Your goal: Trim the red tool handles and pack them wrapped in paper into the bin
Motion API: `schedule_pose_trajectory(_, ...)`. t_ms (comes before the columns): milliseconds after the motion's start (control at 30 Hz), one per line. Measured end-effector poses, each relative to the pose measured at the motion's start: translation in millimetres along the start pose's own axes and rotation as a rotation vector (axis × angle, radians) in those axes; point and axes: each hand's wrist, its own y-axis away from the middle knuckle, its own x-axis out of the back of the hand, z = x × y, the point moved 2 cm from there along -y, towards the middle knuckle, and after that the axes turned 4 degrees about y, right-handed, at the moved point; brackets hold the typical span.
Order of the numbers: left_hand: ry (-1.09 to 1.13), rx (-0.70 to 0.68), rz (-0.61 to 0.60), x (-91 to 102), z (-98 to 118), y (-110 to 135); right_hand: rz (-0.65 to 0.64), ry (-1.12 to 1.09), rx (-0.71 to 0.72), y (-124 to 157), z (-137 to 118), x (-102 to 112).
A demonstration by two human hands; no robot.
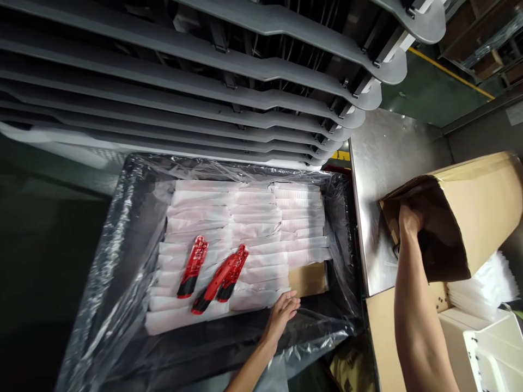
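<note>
A bin lined with clear plastic film holds rows of white wrapped packets. On top of these lie red-and-black plastic moulded parts, and two more of them overlap beside the first. My left hand hovers or rests at the front of the packets, open, close to a piece of brown cardboard. My right hand reaches into the dark mouth of a cardboard box tilted over a steel surface. Its fingers are hidden inside the box.
Grey plastic rack arms stack overhead, above the bin. A stainless steel table top stands right of the bin. Below it lie flat cardboard, a white plastic crate and a pile of white packets.
</note>
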Motion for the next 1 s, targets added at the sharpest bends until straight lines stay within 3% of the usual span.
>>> schedule_pose_trajectory(200, -0.002, 0.004, 0.009, 0.3, 3, -2, 0.147, 0.099, -0.187, -14, 19, 14)
schedule_pose_trajectory(400, -0.017, 0.018, -0.016, -8.3, 13, 7, 0.219, 0.123, -0.228, 3, 23, 43)
schedule_pose_trajectory(567, -0.055, 0.038, -0.060, -15.6, 29, 20, 0.203, 0.086, -0.147, 30, 16, 57)
schedule_pose_trajectory(700, -0.063, 0.042, -0.123, -27.6, 46, 33, 0.195, 0.192, -0.080, 86, 6, 76)
schedule_pose_trajectory(733, -0.057, 0.045, -0.150, -32.6, 50, 37, 0.147, 0.263, -0.009, 108, 1, 79)
schedule_pose_trajectory(800, -0.035, 0.071, -0.218, -43.8, 59, 44, -0.093, 0.326, 0.238, 159, -12, 79)
schedule_pose_trajectory(900, 0.005, 0.181, -0.334, -56.3, 65, 49, -0.621, 0.293, 0.636, 243, -26, 66)
schedule_pose_trajectory(967, 0.028, 0.263, -0.368, -56.0, 63, 48, -0.915, 0.294, 0.723, 286, -24, 56)
schedule_pose_trajectory(1000, 0.044, 0.290, -0.358, -52.7, 59, 46, -1.025, 0.267, 0.697, 299, -20, 52)
